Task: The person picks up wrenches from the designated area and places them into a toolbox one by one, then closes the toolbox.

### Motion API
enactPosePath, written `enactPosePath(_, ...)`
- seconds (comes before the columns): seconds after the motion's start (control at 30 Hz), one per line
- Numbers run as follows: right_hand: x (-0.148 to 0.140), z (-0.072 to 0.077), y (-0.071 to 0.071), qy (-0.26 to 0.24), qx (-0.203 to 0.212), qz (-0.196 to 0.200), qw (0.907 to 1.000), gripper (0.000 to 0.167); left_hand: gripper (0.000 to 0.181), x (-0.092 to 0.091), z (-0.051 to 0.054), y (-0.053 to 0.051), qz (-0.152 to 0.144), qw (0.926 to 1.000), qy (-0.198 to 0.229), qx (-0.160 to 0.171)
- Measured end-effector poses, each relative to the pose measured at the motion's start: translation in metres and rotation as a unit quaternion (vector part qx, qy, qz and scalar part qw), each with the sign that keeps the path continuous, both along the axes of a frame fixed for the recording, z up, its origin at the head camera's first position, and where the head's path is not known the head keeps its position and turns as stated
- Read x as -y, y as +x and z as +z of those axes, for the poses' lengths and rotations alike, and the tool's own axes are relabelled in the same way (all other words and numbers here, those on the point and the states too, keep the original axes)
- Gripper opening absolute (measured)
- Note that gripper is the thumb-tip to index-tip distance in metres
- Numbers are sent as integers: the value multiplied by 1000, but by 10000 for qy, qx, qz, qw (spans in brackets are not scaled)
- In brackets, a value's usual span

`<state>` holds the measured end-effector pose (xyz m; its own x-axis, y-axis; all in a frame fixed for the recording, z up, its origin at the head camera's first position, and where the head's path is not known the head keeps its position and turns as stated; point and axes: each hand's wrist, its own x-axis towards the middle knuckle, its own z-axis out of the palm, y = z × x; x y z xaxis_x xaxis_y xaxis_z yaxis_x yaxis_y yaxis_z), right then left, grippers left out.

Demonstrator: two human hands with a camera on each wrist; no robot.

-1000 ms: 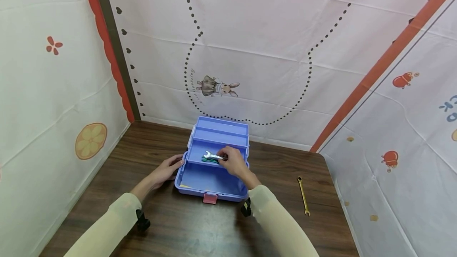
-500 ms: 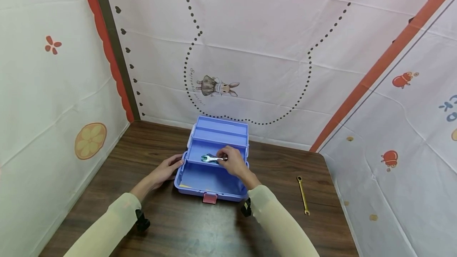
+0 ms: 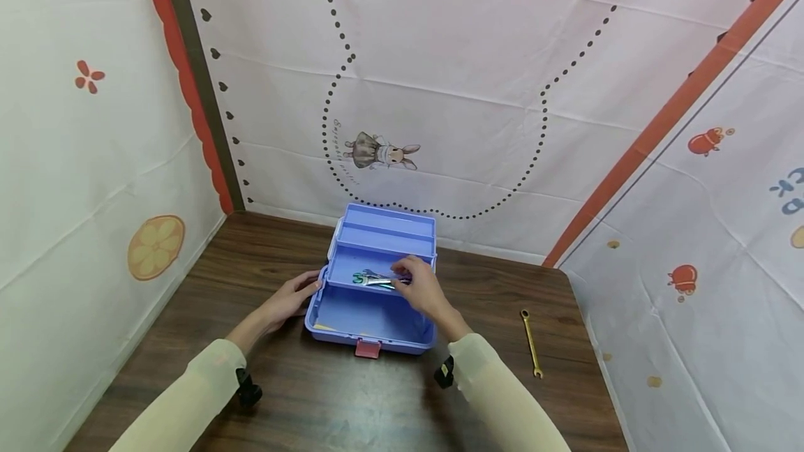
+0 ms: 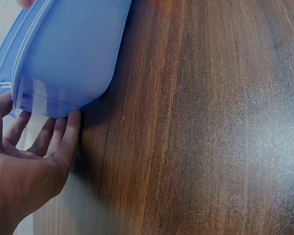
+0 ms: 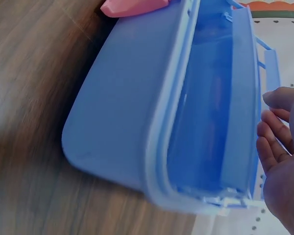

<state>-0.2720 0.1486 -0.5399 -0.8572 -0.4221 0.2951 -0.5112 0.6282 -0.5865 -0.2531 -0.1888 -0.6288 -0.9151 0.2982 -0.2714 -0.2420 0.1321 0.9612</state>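
Observation:
A blue toolbox (image 3: 370, 340) with a pink latch (image 3: 368, 348) stands with its tiered trays raised. Several wrenches (image 3: 377, 280), silver and green, overlap in the lower tray (image 3: 345, 260); the right hand partly covers them. Just above their right ends is my right hand (image 3: 423, 288), its fingers loosely bent and holding nothing. In the right wrist view, that hand (image 5: 286, 142) is beside the tray's edge. My left hand (image 3: 289, 302) touches the toolbox's left side. The left wrist view shows its fingers (image 4: 68, 134) fairly straight against the end wall and the thumb near the rim.
A yellow combination wrench (image 3: 531, 344) lies on the brown wooden table (image 3: 490, 396), right of the toolbox. Small yellow pieces (image 3: 324, 327) show in the toolbox's bottom. Printed white cloth (image 3: 452, 159) stands behind the table and at both sides.
My right hand has let go of the silver wrench and drawn back slightly to the right. The wrench now lies with the others in the tray. My left hand has stayed in place.

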Motion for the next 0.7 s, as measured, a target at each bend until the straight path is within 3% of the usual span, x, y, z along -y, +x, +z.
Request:
enactPosePath(0.3,-38,9,12,-129,-255,124,9995,22,73,1,-1,0,-17,10000,-7,-8)
enactPosePath(0.7,-89,9,34,-477,-294,-246,9981,21,74,0,-2,1,87,9999,-87,-13)
